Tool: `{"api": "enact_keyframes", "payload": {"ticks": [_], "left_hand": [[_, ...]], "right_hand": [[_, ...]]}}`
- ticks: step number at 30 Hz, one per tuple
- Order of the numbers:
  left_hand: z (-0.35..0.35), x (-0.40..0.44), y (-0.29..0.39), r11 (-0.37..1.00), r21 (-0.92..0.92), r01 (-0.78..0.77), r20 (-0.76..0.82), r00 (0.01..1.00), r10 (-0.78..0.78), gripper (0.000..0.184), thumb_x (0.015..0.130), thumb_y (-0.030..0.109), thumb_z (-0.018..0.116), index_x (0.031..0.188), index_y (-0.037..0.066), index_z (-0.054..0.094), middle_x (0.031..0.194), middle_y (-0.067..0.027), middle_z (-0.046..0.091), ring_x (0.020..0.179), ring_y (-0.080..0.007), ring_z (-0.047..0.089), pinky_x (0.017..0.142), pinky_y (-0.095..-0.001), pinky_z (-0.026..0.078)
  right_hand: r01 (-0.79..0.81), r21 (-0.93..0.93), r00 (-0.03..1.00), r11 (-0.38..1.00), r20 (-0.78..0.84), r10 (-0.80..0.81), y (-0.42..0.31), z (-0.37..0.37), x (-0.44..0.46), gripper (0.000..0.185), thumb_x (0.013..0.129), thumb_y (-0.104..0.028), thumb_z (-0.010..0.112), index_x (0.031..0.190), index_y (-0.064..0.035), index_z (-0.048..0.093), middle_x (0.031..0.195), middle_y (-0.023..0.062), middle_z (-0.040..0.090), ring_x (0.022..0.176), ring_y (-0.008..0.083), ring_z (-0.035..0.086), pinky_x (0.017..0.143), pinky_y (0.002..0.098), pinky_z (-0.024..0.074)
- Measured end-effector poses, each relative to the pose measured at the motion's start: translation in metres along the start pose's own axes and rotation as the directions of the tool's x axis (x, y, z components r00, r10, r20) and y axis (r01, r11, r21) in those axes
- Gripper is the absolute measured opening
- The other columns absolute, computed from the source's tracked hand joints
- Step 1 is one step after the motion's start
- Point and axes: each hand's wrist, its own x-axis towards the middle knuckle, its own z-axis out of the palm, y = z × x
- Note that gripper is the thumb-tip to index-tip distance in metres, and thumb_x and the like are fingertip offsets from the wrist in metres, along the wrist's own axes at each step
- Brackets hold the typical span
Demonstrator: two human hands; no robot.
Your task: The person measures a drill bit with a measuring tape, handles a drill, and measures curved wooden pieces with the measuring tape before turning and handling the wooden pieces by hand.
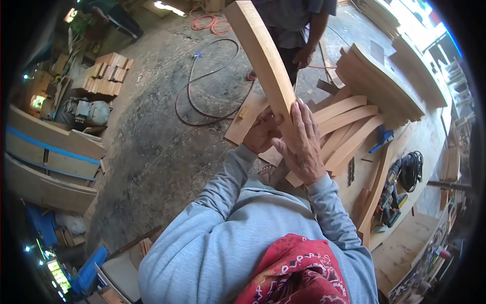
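Observation:
A long, gently curved wooden piece (267, 55) rises away from me, tilted, with its near end between my hands. My left hand (262, 133) is closed at its left edge, fingers curled and the thumb close against the wood. My right hand (304, 142) holds the right side, fingers stretched along the wood and thumb across the near end. The fingertips of my left hand are partly hidden. Just right of my right hand, several similar curved wooden pieces (349, 109) lie in a loose pile on the worktable (405, 137).
Another person (293, 30) stands across from me, partly behind the raised piece. Stacked curved panels (379, 83), a blue clamp-like tool (382, 138) and a power tool (390, 202) are on the table. A hose (190, 99) loops over the floor. Wood blocks (106, 76) are stacked left.

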Motion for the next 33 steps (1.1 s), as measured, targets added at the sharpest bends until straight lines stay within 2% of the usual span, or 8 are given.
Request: {"api": "enact_keyframes", "payload": {"ticks": [8,15,16,18,20,22,25,33], "left_hand": [[-0.013,0.004,0.010,0.983,-0.183,-0.024,0.215,0.975,0.063,0.060,0.103,0.034,0.056,0.152,0.006,0.034,0.146,-0.0147,0.050,0.132,-0.0354,0.054,0.108,-0.0513,0.048],[-0.009,0.013,0.005,0.972,-0.221,-0.087,0.157,0.980,0.123,0.060,0.103,0.035,0.056,0.151,0.007,0.034,0.147,-0.0134,0.050,0.136,-0.0360,0.049,0.112,-0.0618,0.041],[-0.007,0.016,0.006,0.967,-0.235,-0.101,0.143,0.980,0.137,0.059,0.103,0.034,0.056,0.151,0.007,0.035,0.147,-0.0130,0.050,0.137,-0.0353,0.048,0.113,-0.0622,0.039],[-0.002,0.019,0.009,0.971,-0.196,-0.138,0.114,0.980,0.163,0.054,0.102,0.032,0.058,0.147,0.005,0.042,0.143,-0.0130,0.055,0.137,-0.0331,0.049,0.116,-0.0616,0.036],[0.001,0.021,0.006,0.975,-0.135,-0.177,0.018,0.983,0.181,0.054,0.101,0.031,0.061,0.146,0.005,0.044,0.140,-0.0130,0.058,0.135,-0.0332,0.050,0.116,-0.0612,0.035],[0.011,0.019,0.002,0.968,-0.169,-0.185,-0.096,0.981,0.171,0.045,0.098,0.024,0.066,0.139,0.011,0.052,0.133,-0.0081,0.062,0.132,-0.0303,0.054,0.114,-0.0637,0.035],[-0.004,0.017,-0.012,0.976,-0.151,-0.159,-0.183,0.975,0.130,0.044,0.095,0.014,0.070,0.136,0.020,0.054,0.131,-0.0033,0.062,0.130,-0.0298,0.056,0.111,-0.0683,0.038],[-0.002,0.007,-0.031,0.982,-0.183,-0.048,-0.248,0.969,0.001,0.041,0.092,0.023,0.075,0.128,0.015,0.058,0.122,-0.0069,0.064,0.120,-0.0296,0.063,0.103,-0.0602,0.053]], "right_hand": [[0.003,-0.075,0.997,0.997,0.083,0.003,-0.008,-0.007,-0.052,0.090,0.087,-0.052,0.070,0.157,-0.0078,0.033,0.159,0.0240,0.031,0.146,0.0436,0.031,0.116,0.0568,0.0257],[-0.173,0.185,0.985,0.967,0.029,0.171,-0.006,-0.025,-0.084,0.090,0.079,-0.006,0.079,0.156,-0.0040,0.031,0.155,0.0277,0.033,0.143,0.0451,0.035,0.116,0.0491,0.0367],[-0.194,0.157,0.980,0.968,0.001,0.197,-0.001,-0.028,-0.091,0.089,0.079,-0.004,0.078,0.154,-0.0020,0.031,0.150,0.0264,0.041,0.140,0.0383,0.042,0.114,0.0446,0.0390],[-0.387,0.562,0.888,0.731,0.013,0.460,0.006,-0.028,-0.103,0.083,0.082,-0.001,0.076,0.152,-0.0010,0.033,0.144,0.0217,0.049,0.135,0.0294,0.049,0.111,0.0382,0.0407],[-0.413,0.711,0.830,0.569,0.036,0.557,0.016,-0.038,-0.104,0.070,0.086,-0.004,0.075,0.147,-0.0005,0.041,0.129,0.0141,0.061,0.119,0.0223,0.059,0.101,0.0327,0.0478],[-0.401,0.568,0.848,0.719,-0.067,0.526,0.032,-0.047,-0.103,0.063,0.086,-0.005,0.075,0.143,-0.0023,0.047,0.124,0.0131,0.064,0.113,0.0202,0.062,0.094,0.0313,0.0514],[-0.500,0.644,0.748,0.579,-0.016,0.664,0.042,-0.061,-0.097,0.058,0.088,-0.008,0.076,0.141,-0.0041,0.051,0.121,0.0127,0.066,0.110,0.0172,0.063,0.090,0.0299,0.0535],[-0.462,0.615,0.732,0.639,-0.143,0.667,0.072,-0.060,-0.105,0.048,0.091,-0.014,0.077,0.134,-0.0009,0.060,0.113,0.0095,0.070,0.104,0.0160,0.066,0.090,0.0289,0.0521]]}}
